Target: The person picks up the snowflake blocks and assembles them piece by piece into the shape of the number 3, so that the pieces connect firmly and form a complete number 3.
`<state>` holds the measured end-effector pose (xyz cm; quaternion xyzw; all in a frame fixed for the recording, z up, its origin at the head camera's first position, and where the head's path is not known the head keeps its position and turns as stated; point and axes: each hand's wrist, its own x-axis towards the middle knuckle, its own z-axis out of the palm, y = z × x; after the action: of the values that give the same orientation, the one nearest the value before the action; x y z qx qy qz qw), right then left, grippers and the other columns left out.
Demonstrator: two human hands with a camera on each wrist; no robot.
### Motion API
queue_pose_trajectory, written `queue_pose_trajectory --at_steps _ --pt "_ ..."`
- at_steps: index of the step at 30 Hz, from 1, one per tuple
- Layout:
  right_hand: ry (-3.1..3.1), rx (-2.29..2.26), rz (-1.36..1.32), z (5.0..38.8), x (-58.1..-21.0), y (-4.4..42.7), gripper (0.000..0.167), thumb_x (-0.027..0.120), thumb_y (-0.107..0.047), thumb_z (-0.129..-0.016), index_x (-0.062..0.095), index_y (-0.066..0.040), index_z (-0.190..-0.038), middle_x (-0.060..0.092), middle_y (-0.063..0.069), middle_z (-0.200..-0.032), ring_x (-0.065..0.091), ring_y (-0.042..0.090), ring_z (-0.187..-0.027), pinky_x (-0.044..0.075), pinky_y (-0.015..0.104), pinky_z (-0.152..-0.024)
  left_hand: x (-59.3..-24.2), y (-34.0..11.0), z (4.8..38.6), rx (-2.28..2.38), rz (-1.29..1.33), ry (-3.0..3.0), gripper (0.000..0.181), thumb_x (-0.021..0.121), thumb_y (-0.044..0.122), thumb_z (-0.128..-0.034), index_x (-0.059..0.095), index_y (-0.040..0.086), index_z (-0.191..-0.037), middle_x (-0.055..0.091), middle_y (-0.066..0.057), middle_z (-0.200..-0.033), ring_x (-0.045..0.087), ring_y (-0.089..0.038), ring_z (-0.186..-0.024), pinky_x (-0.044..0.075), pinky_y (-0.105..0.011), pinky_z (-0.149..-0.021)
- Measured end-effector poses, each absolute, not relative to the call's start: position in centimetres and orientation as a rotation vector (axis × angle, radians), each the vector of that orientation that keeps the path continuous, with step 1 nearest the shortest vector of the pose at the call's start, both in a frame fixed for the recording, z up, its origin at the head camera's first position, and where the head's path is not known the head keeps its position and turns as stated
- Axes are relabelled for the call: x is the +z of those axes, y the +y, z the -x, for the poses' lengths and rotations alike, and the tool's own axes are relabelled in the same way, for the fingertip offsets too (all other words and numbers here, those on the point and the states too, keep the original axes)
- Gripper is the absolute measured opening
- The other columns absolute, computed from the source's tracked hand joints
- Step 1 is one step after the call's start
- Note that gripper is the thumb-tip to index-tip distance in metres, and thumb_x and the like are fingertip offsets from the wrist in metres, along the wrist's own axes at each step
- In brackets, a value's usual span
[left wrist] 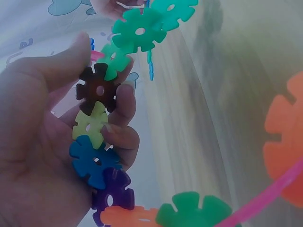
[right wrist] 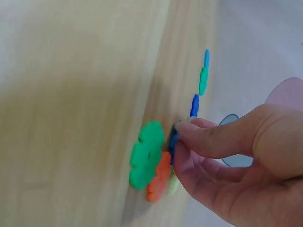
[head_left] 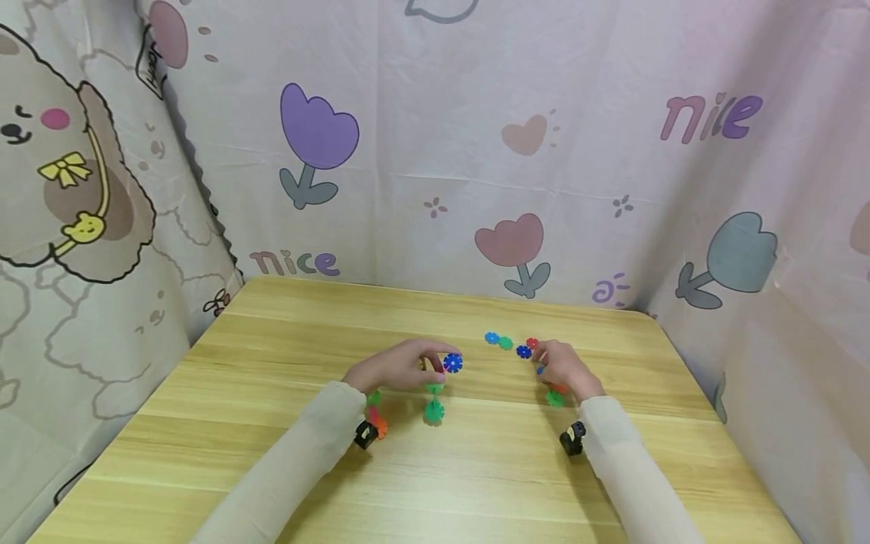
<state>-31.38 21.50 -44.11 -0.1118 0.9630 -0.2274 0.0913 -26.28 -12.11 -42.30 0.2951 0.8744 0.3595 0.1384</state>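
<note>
My left hand (head_left: 404, 364) holds a chain of interlocked snowflake-shaped plastic discs above the table. In the left wrist view its fingers curl round the part with a brown disc (left wrist: 97, 89), a yellow disc (left wrist: 90, 125) and a blue disc (left wrist: 92, 163). Green discs (left wrist: 139, 29) continue at the upper end; a purple disc (left wrist: 116, 189) and an orange one lie lower. A dark blue disc (head_left: 452, 363) shows by the left fingertips. Low over the table, my right hand (head_left: 566, 366) pinches a blue disc (right wrist: 173, 142) between thumb and finger. Beside it lie a green disc (right wrist: 147, 156) and an orange disc (right wrist: 160, 177).
Beyond the right hand, a light blue disc (head_left: 492, 338), a green disc (head_left: 506, 344), a dark blue disc (head_left: 523, 352) and a red disc (head_left: 532, 343) lie on the wooden table (head_left: 306, 325). A printed curtain (head_left: 421, 128) hangs behind and at both sides.
</note>
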Motion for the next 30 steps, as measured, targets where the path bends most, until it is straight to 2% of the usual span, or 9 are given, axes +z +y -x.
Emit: queue_pose_trajectory --at_steps 6,11,15,19,26,30 --pt "2.870 -0.707 0.301 31.4 -44.3 22.0 0.020 0.075 0.010 -0.080 0.072 0.003 -0.098 0.072 0.017 -0.096 0.064 0.025 -0.086 0.058 0.038 -0.079 -42.2 -12.2 26.2 1.030 -0.882 2.516 0.050 0.068 0.020 -0.1010 0.055 0.024 -0.149 0.074 -0.004 -0.117 0.067 -0.015 -0.106 0.057 -0.038 -0.096" --pt "2.878 -0.717 0.336 31.4 -44.5 22.0 0.012 0.080 0.003 -0.084 0.072 0.001 -0.093 0.073 0.016 -0.095 0.063 0.023 -0.082 0.059 0.038 -0.078 -42.3 -12.3 26.3 1.025 -0.923 2.503 0.050 0.067 0.020 -0.1017 0.054 0.022 -0.150 0.074 -0.008 -0.121 0.068 -0.015 -0.108 0.057 -0.039 -0.096" --pt "2.920 -0.708 0.377 31.3 -44.3 21.7 0.008 0.080 -0.005 -0.088 0.074 -0.001 -0.092 0.074 0.014 -0.092 0.062 0.021 -0.079 0.056 0.038 -0.076 -42.5 -12.3 26.4 1.040 -0.930 2.492 0.049 0.067 0.022 -0.1018 0.055 0.022 -0.149 0.073 -0.009 -0.123 0.069 -0.016 -0.109 0.057 -0.041 -0.097" --pt "2.947 -0.791 0.437 31.1 -43.8 20.8 0.007 0.076 -0.009 -0.093 0.076 -0.002 -0.093 0.073 0.012 -0.088 0.061 0.019 -0.076 0.053 0.032 -0.070 -42.6 -12.4 26.4 1.058 -0.907 2.498 0.049 0.068 0.024 -0.1010 0.056 0.022 -0.148 0.075 -0.008 -0.122 0.070 -0.017 -0.109 0.057 -0.044 -0.099" --pt "2.869 -1.020 0.629 30.1 -42.0 18.1 0.008 0.068 -0.001 -0.097 0.075 0.000 -0.101 0.071 0.012 -0.087 0.060 0.014 -0.068 0.052 0.023 -0.058 -42.6 -12.3 26.5 1.055 -0.904 2.508 0.049 0.069 0.025 -0.1003 0.057 0.024 -0.148 0.076 -0.004 -0.117 0.070 -0.015 -0.107 0.058 -0.042 -0.098" --pt "2.842 -1.103 0.723 29.2 -41.2 16.4 0.009 0.069 0.000 -0.096 0.074 -0.002 -0.103 0.071 0.011 -0.089 0.064 0.017 -0.070 0.054 0.022 -0.059 -42.5 -12.3 26.4 1.046 -0.906 2.512 0.050 0.069 0.025 -0.1006 0.056 0.020 -0.149 0.076 -0.001 -0.113 0.070 -0.014 -0.105 0.058 -0.041 -0.097"
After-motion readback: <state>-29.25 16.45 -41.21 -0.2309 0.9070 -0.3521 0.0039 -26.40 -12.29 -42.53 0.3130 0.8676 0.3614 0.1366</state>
